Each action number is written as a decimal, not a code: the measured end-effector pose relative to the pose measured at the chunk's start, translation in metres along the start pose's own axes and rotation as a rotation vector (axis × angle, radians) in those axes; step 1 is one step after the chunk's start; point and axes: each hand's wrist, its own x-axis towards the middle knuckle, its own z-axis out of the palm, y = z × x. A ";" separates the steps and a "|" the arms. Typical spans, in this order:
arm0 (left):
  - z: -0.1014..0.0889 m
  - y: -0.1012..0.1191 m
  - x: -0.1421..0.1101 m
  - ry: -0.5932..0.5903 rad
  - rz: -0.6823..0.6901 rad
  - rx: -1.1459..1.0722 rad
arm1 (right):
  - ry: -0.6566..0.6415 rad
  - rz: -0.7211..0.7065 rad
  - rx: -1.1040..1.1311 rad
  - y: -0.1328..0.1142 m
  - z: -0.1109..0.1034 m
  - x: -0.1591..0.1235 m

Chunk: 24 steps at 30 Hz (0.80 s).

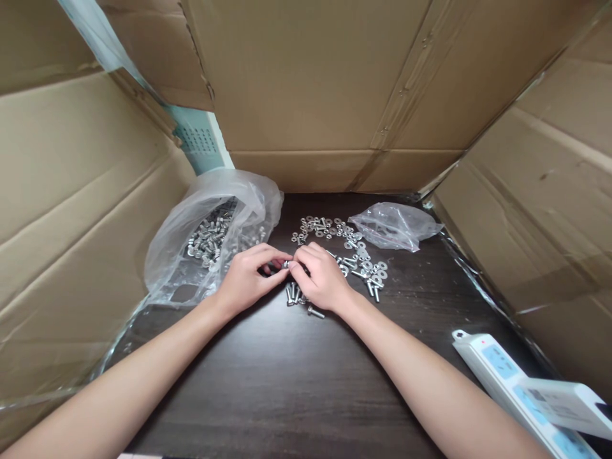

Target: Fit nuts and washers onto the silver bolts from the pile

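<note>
Head view: two bare hands meet over a dark surface, cardboard left, right and ahead
Left hand: grip pinched narrow on a metal piece, too tiny to say what exactly
Right hand: grip's closed on that same bit
Metal piece: right between the fingertips
Loose bolts: few lying just beside the right hand
Washers: scattered past it, bolts mixed in
Clear bag: beside the left hand, loads of hardware inside
Power strip: off right
</note>
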 end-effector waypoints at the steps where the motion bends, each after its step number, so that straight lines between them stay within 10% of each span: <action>1: 0.000 0.000 0.000 -0.005 0.001 0.001 | -0.001 -0.001 0.002 0.000 0.000 0.000; 24: 0.000 -0.001 -0.001 -0.020 -0.015 -0.021 | -0.001 0.009 0.031 0.001 0.000 0.001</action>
